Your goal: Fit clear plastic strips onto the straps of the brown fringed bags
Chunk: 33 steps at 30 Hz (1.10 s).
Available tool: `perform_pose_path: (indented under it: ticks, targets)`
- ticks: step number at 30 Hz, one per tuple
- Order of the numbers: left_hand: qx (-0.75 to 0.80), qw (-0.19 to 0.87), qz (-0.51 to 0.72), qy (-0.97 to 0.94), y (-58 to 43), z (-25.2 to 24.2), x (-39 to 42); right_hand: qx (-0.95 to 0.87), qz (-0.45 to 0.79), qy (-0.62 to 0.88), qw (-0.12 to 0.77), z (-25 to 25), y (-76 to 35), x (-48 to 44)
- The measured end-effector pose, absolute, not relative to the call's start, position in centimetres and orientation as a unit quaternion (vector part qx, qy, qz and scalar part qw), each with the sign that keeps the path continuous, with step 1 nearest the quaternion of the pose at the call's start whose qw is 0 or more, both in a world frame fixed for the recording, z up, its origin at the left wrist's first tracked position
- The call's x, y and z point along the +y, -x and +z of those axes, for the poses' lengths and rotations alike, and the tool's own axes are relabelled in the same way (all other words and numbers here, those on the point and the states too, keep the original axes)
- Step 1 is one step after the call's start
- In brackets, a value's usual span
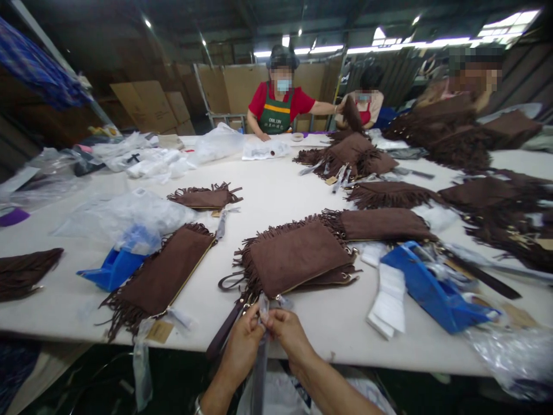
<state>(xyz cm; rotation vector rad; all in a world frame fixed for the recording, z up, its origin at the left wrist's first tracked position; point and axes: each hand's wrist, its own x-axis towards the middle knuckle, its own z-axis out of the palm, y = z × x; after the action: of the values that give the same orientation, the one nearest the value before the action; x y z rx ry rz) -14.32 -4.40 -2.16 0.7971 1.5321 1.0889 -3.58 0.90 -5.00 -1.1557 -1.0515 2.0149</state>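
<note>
At the table's front edge, my left hand (242, 349) and my right hand (289, 337) pinch a strap in a clear plastic sleeve (260, 374). Its lower part hangs down between my forearms. Just beyond my fingers lies a brown fringed pouch (298, 256) on top of another, with a zipper along its near edge. A bare dark strap (224, 331) runs beside my left hand. To the left, a second fringed pouch (173, 271) has a brown paper tag (159, 331) and plastic-wrapped pieces at its near corner. My fingertips partly hide the gripped spot.
Blue bins (432, 288) stand right and left, the right one beside folded white sheets (389, 300). Plastic bags (125, 213) cover the left side. More brown pouches (358, 155) are heaped at the right. Across the table (268, 190), a person in a green apron (276, 115) reaches toward the heap.
</note>
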Motion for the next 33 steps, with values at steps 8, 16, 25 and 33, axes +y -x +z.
perform_pose_path:
  ticks: [8,16,25,33]
  targets:
    - [0.781,0.248,0.193,-0.539,14.0,-1.8,-5.1,-0.39,0.751,0.442,0.298,-6.4,4.7,0.7]
    - [0.801,0.164,0.098,-0.567,13.5,-1.4,-5.0,-0.511,0.636,0.468,0.339,-5.3,4.3,-0.5]
    - [0.617,0.552,0.48,-0.289,14.4,-0.8,-3.5,-0.486,0.547,0.541,0.414,-2.3,-5.4,3.9]
    - [0.633,0.544,0.531,-0.145,11.4,1.1,1.6,-0.277,0.707,0.518,0.395,-0.9,-6.5,11.4]
